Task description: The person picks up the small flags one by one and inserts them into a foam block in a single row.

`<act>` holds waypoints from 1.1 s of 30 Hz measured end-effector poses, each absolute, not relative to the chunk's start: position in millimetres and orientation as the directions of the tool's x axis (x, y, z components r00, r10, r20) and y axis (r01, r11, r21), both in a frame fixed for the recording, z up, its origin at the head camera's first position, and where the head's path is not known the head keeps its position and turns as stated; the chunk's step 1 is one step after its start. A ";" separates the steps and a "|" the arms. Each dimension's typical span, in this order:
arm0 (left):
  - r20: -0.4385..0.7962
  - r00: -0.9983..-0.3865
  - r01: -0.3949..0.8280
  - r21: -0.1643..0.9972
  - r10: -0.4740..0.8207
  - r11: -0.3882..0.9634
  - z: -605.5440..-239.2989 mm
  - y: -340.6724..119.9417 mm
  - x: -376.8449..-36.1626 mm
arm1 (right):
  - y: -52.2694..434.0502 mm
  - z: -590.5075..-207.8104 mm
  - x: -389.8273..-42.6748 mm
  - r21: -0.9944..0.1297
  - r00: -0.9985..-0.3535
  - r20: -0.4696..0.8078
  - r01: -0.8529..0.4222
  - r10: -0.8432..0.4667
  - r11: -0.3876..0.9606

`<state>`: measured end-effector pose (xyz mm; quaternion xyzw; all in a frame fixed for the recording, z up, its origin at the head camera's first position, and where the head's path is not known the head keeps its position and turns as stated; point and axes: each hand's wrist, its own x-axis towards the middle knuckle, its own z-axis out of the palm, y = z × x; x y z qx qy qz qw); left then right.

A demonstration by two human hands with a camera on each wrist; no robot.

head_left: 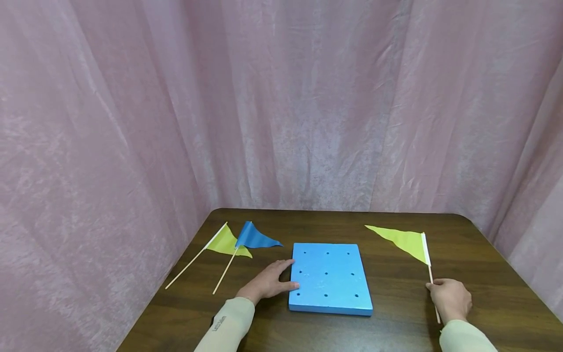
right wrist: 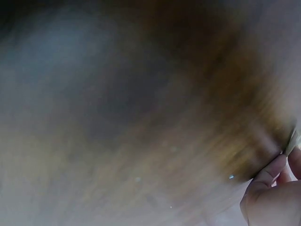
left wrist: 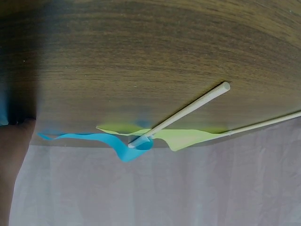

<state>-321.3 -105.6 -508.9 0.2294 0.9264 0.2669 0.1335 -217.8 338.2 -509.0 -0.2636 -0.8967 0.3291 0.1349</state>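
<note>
A light-blue square board [head_left: 338, 283] with several small holes lies flat on the table. My left hand [head_left: 268, 282] rests at its left edge, thumb and fingers spread apart and touching it. In the left wrist view only a sliver of that hand [left wrist: 14, 165] shows at the left edge. My right hand [head_left: 450, 297] pinches the thin wooden stick of a yellow-green pennant flag [head_left: 406, 243], right of the board. The flag's cloth points left. The right wrist view is blurred, with the fingers [right wrist: 268, 176] at its lower right.
Left of the board lie a blue pennant flag [head_left: 255, 237] and another yellow-green pennant flag [head_left: 223, 241], the blue one partly over the other. Their sticks point toward the near left. Everything lies on a dark wooden table [head_left: 334, 227], with pink curtains [head_left: 290, 107] behind and beside it.
</note>
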 end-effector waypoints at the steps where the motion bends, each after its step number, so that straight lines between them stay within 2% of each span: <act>1: -0.127 -0.859 0.352 0.556 0.495 0.753 -508.9 -105.5 -321.3 | 337.9 -508.6 -217.7 -0.658 -0.824 0.069 0.387 0.563 0.646; 8: -0.123 -0.863 0.354 0.545 0.491 0.760 -511.2 -105.0 -322.1 | 339.0 -507.4 -218.3 -0.645 -0.815 0.086 0.394 0.573 0.655; 16: -0.124 -0.865 0.349 0.549 0.487 0.759 -508.0 -105.8 -320.4 | 344.9 -506.4 -219.2 -0.635 -0.839 0.127 0.341 0.529 0.693; 25: -0.133 -0.867 0.338 0.551 0.480 0.763 -508.5 -105.6 -320.5 | 348.7 -500.1 -218.6 -0.616 -0.858 0.100 0.344 0.504 0.708; 33: -0.129 -0.867 0.342 0.549 0.482 0.762 -509.5 -104.7 -320.5 | 350.4 -501.7 -218.6 -0.661 -0.833 0.090 0.359 0.545 0.659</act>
